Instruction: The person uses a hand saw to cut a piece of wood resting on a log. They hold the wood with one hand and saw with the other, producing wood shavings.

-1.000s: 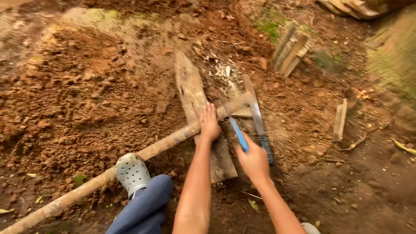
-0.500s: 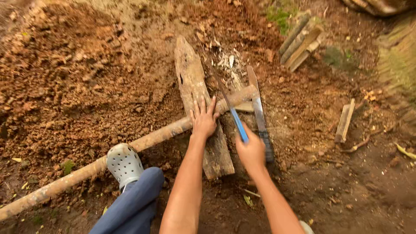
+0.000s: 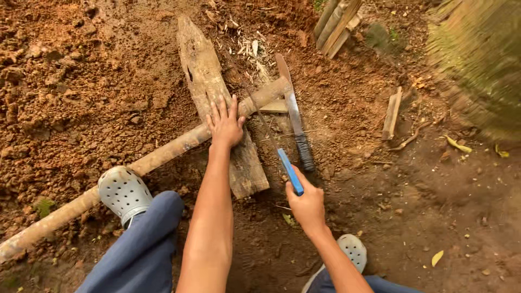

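Note:
My left hand (image 3: pixel 225 123) presses flat on a long wooden pole (image 3: pixel 163 154) where it crosses a weathered, pointed plank (image 3: pixel 211 92) lying on the soil. My right hand (image 3: pixel 306 203) grips the blue handle of a thin saw (image 3: pixel 288 169), whose blade runs up and left across the pole near its sawn end (image 3: pixel 271 89). A machete (image 3: pixel 294 116) with a black handle lies on the ground just right of the saw, untouched.
My left foot in a grey perforated clog (image 3: pixel 124 192) rests on the pole. Wood chips (image 3: pixel 249 46) litter the soil behind the pole. Stacked wooden stakes (image 3: pixel 336 24) lie at the top; a short wood piece (image 3: pixel 392 113) lies at the right. Loose red earth (image 3: pixel 65 92) spreads left.
My right hand has drawn the saw back toward me, away from the pole. My left hand stays pressed on the pole. The view has shifted slightly.

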